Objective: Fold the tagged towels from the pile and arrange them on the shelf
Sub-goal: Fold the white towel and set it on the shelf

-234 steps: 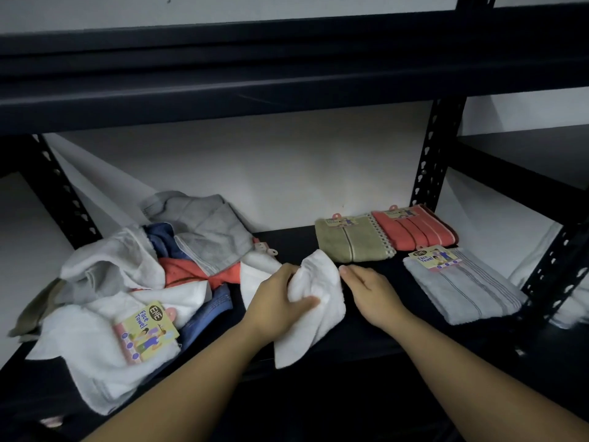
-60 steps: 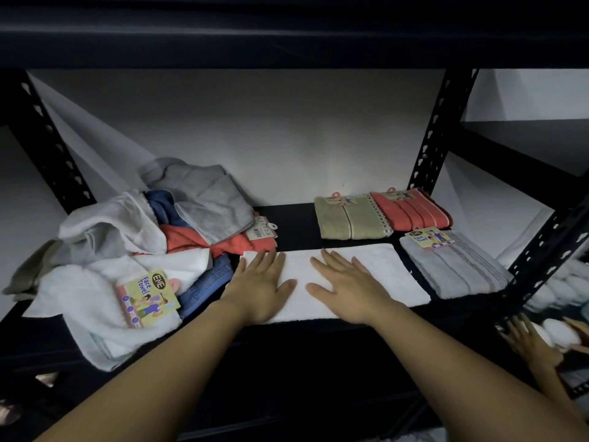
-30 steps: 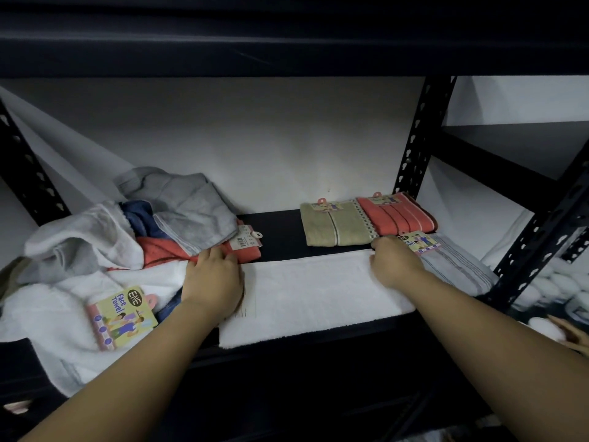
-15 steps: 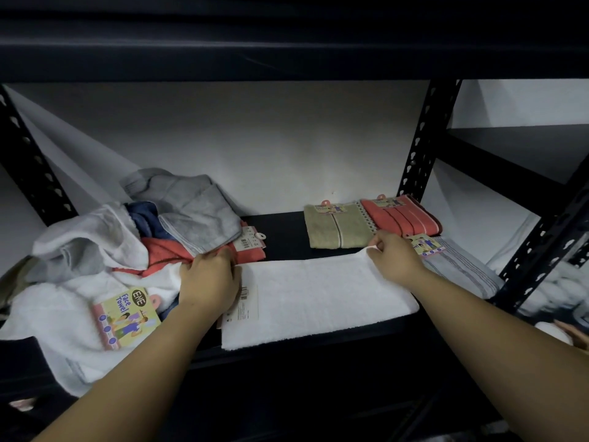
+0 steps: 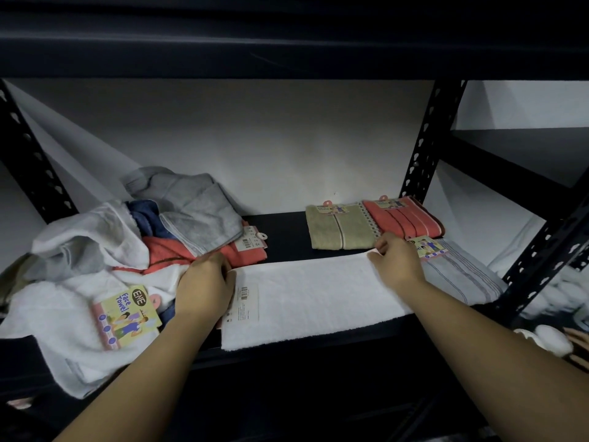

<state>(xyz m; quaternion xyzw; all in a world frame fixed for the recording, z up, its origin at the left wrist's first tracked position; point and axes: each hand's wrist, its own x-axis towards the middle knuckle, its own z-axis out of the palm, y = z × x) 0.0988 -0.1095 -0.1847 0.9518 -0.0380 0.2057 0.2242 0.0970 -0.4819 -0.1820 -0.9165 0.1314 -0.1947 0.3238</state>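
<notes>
The white towel lies flat along the front of the shelf, as half a second before. The left hand still grips its left end, beside the pile. The right hand still pinches its far right corner, in front of the olive towel.
</notes>
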